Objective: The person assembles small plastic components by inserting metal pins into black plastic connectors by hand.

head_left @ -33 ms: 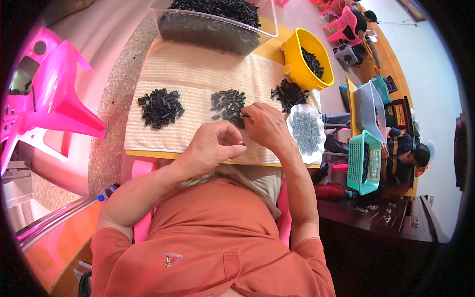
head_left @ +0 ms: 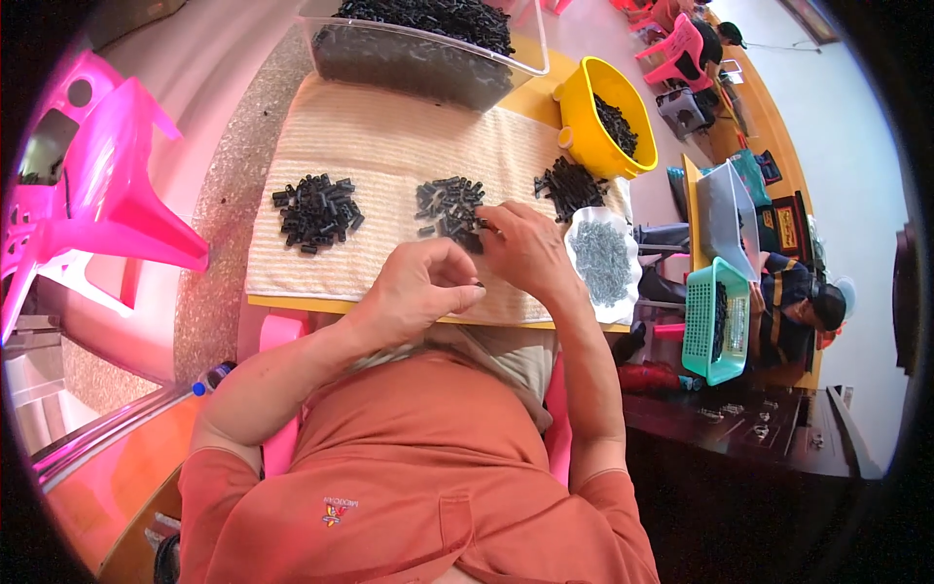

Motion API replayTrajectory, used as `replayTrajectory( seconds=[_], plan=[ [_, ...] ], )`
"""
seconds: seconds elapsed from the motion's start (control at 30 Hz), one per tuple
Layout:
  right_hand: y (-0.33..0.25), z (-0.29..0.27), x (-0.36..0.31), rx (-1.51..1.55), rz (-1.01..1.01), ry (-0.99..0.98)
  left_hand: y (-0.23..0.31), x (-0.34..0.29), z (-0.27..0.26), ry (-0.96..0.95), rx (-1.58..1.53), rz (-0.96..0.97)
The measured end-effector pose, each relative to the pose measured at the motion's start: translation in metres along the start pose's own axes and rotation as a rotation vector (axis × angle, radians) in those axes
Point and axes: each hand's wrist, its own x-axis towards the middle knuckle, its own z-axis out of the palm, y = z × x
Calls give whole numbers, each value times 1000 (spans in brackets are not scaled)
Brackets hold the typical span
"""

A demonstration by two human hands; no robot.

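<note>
My left hand (head_left: 420, 284) is raised over the towel's front edge, its thumb and forefinger pinched together. A dark tip of something small shows at the fingertips, mostly hidden. My right hand (head_left: 526, 248) has its fingers curled at the right edge of the middle pile of short black plastic tubes (head_left: 449, 202). A small dark bit shows at its fingertips, too covered to make out. To the left lies a pile of thicker black cylinders (head_left: 316, 211). Beyond my right hand is a heap of slim black pieces (head_left: 566, 187), beside a scalloped white dish (head_left: 630, 277) of small silvery pieces.
A striped towel (head_left: 389, 131) covers the table. At the back stand a clear bin (head_left: 409, 73) of black parts and a yellow tub (head_left: 574, 117). Pink stools (head_left: 122, 185) are on the left. On the right, a green basket (head_left: 715, 341) stands near another person (head_left: 793, 302).
My right hand's fingers have shifted very slightly at the middle pile. My left hand keeps its pinch in the same place.
</note>
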Motion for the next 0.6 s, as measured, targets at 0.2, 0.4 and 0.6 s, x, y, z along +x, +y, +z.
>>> replayTrajectory(
  seconds=[0.2,0.4,0.6],
  plan=[
    [13,7,-24,410,-35,221,-1,0,0,-2,20,34],
    [15,23,-47,837,302,240,-1,0,1,2,2,12],
    [12,22,-49,1176,299,389,-4,0,1,2,-20,0]
  ],
)
